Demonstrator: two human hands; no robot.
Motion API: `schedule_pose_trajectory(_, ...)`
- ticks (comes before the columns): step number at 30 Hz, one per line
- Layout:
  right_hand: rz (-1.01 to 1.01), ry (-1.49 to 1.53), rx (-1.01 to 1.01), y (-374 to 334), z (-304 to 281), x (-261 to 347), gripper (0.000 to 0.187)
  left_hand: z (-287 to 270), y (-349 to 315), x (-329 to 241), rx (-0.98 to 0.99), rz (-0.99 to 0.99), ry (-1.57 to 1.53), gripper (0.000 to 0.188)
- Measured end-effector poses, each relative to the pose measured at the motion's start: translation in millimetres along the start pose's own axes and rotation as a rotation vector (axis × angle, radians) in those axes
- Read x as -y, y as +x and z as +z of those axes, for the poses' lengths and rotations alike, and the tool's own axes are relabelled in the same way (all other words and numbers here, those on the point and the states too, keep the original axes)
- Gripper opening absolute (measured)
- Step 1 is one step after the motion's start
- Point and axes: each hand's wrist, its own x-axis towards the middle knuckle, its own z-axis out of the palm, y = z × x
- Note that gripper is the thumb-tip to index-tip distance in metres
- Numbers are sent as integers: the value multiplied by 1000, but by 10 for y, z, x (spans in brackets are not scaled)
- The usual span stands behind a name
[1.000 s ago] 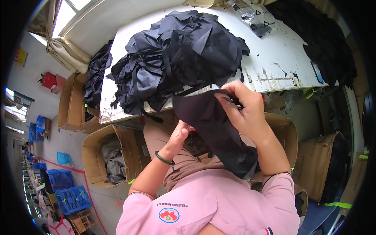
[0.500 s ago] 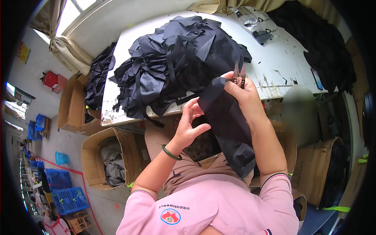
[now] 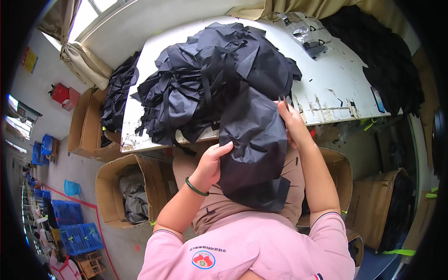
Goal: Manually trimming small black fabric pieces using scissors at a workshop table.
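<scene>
A black fabric piece (image 3: 254, 161) hangs spread between my two hands, above my lap and in front of the table edge. My left hand (image 3: 208, 164) is closed on its left edge, thumb on top, the other fingers hidden behind the cloth. At the upper right edge, my right hand (image 3: 294, 123) grips the fabric and also holds thread snips (image 3: 286, 101), whose pointed blades stick up past the fingers. Just beyond the piece, a heap of black fabric pieces (image 3: 186, 70) with dangling straps covers much of the white table (image 3: 326, 91).
Clear plastic packaging (image 3: 308, 37), a phone (image 3: 377, 99) and more black fabric (image 3: 378, 51) lie toward the table's right side. Cardboard boxes (image 3: 109, 186) stand below on both sides, one holding grey cloth (image 3: 135, 198). Blue crates (image 3: 81, 238) sit on the floor at left.
The fabric piece has opened out flat, from a narrow folded strip to a wide panel. My left hand has closed on its edge; my right hand has come lower and nearer, with the snips.
</scene>
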Motion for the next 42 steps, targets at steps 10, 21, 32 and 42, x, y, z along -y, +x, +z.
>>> schedule_pose_trajectory(10,-266,-112,-59,-406,-14,-548,52,-210,-146,134,-108,147,129,17)
schedule_pose_trajectory(21,-748,-640,-506,-656,-45,-252,41,152,-298,-16,64,699,641,67)
schedule_pose_trajectory(32,-819,-742,27,-901,522,-264,26,358,-408,-25,95,639,811,26)
schedule_pose_trajectory(42,-587,-523,198,-939,473,-129,11,229,-322,-15,223,689,680,12)
